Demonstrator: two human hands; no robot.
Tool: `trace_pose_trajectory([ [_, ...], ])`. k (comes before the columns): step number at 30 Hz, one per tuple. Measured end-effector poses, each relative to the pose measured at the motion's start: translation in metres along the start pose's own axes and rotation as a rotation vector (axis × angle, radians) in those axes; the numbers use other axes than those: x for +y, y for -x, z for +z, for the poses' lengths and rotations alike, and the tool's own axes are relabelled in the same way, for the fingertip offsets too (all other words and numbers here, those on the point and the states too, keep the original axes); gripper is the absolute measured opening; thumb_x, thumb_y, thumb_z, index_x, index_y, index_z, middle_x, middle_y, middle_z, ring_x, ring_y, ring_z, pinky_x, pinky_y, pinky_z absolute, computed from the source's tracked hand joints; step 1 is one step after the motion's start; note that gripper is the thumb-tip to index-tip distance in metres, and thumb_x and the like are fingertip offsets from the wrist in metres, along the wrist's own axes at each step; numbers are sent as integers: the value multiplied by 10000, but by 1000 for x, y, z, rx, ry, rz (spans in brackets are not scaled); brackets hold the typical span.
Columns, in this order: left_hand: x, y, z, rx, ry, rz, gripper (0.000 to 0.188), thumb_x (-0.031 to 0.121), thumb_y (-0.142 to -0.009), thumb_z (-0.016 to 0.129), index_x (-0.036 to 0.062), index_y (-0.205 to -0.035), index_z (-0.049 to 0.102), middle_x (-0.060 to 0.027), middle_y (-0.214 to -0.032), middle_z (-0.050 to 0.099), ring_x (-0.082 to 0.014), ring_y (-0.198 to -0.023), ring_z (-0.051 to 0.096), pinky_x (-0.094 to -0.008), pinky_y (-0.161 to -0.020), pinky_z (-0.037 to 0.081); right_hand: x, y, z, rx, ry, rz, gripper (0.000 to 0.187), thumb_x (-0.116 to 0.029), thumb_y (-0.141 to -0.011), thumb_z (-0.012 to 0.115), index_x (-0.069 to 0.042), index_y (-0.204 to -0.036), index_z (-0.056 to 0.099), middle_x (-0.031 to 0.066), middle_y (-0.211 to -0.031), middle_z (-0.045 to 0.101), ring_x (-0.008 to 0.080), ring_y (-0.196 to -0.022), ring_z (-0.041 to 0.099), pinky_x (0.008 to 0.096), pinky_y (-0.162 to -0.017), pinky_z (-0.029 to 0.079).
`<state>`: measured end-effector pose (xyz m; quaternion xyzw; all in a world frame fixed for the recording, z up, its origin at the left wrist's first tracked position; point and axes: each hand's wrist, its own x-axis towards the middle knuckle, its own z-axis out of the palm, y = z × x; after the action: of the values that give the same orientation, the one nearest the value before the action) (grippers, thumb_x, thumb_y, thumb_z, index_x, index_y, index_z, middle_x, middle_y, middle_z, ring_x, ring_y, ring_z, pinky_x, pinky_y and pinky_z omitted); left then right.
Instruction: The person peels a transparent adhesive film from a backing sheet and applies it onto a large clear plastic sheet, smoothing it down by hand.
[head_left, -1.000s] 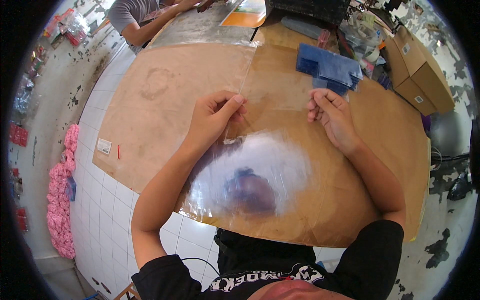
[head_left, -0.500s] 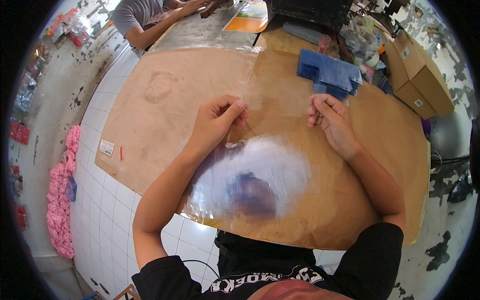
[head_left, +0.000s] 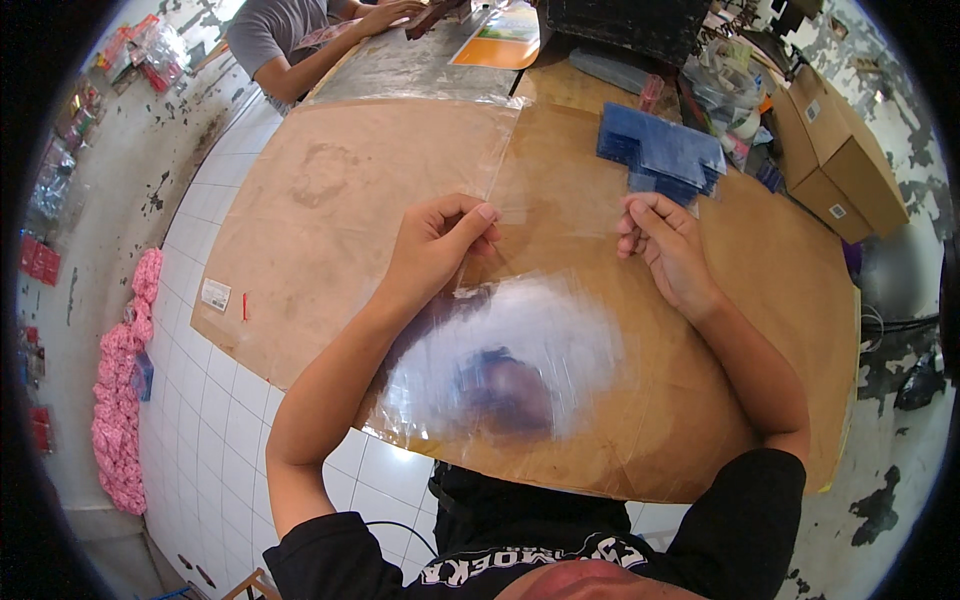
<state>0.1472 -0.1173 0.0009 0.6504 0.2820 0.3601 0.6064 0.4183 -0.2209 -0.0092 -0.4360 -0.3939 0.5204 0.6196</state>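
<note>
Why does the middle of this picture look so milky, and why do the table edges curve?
Head view: the clear plastic sheet held by the left hand and right hand throws back bright glare, with a dark blurred reflection in it; the fisheye lens bends the brown board and boxes toward the black rim; the centre is sharp, and daylight is soft, with faint shadows.

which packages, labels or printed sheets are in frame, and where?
Cardboard boxes: far right of the table, brown, rectangular, small white labels.
White label: left edge of the brown sheet, small rectangle.
Orange-and-green printed sheet: top centre, flat.
Red-and-clear packets: upper left, hanging on the wall.
</note>
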Motion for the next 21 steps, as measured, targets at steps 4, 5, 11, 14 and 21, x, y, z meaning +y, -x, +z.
trace_pose_trajectory([
  [4,0,0,0,11,14,-6,202,174,-927,586,-12,-905,659,-48,-766,642,-90,-688,591,-220,-635,488,0,0,1,-1,5,0,186,-199,-947,558,-39,-1029,605,27,-829,617,111,-689,592,263,-634,498],
  [5,0,1,0,17,22,-11,201,174,-920,594,-15,-903,663,-46,-760,640,-88,-685,591,-216,-633,489,-1,0,1,-3,8,-2,185,-198,-947,558,-40,-1029,606,27,-830,617,111,-689,592,262,-634,498],
  [11,0,1,0,12,14,8,204,175,-921,596,-17,-903,659,-50,-768,641,-93,-680,594,-219,-629,492,1,0,0,9,12,4,189,-197,-948,555,-41,-1042,606,24,-836,615,105,-691,590,262,-639,502],
  [14,0,2,-1,16,20,13,204,179,-917,603,-19,-924,652,-48,-763,641,-92,-679,593,-218,-622,488,2,0,1,-9,19,-17,194,-200,-949,555,-40,-1046,606,22,-838,615,105,-692,591,261,-642,502],
  [21,11,4,0,82,43,4,217,192,-911,615,-24,-918,630,-51,-728,630,-88,-617,580,-219,-576,477,-3,0,13,-20,196,-32,203,-214,-948,560,-33,-1030,600,28,-826,621,98,-680,586,240,-624,483],
])
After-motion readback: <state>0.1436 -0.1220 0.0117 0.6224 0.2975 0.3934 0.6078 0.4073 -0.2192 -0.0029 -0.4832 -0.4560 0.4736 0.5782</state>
